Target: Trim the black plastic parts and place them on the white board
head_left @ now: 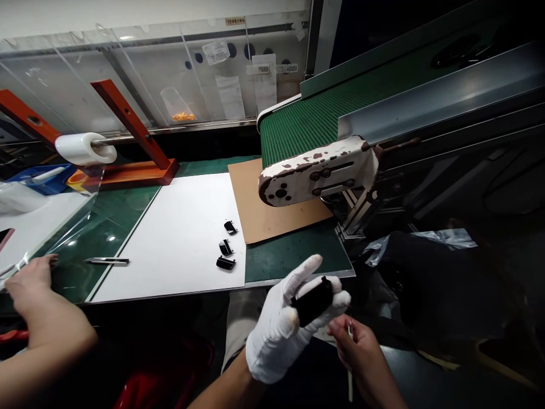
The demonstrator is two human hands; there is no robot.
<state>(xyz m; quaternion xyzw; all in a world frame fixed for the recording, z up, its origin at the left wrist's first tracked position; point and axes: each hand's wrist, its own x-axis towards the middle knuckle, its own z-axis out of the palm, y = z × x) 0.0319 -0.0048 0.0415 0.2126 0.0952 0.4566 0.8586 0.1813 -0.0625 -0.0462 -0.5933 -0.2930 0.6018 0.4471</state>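
Left: a co-worker's hand (32, 281), laid near clear film (70, 233); a slim pen-like tool (106, 261) to its right. Centre: three loose parts (225, 247), set out on a white sheet (183, 227). Near, further right: one black piece (314, 304), held in the gloved left hand (285, 324), one finger raised apart. Near right: a thin stick (350, 378), pinched narrowly by the bare right hand (357, 343). Step, as judged: single-piece handwork. A steadily held piece and careful stick placement are apparently called for.
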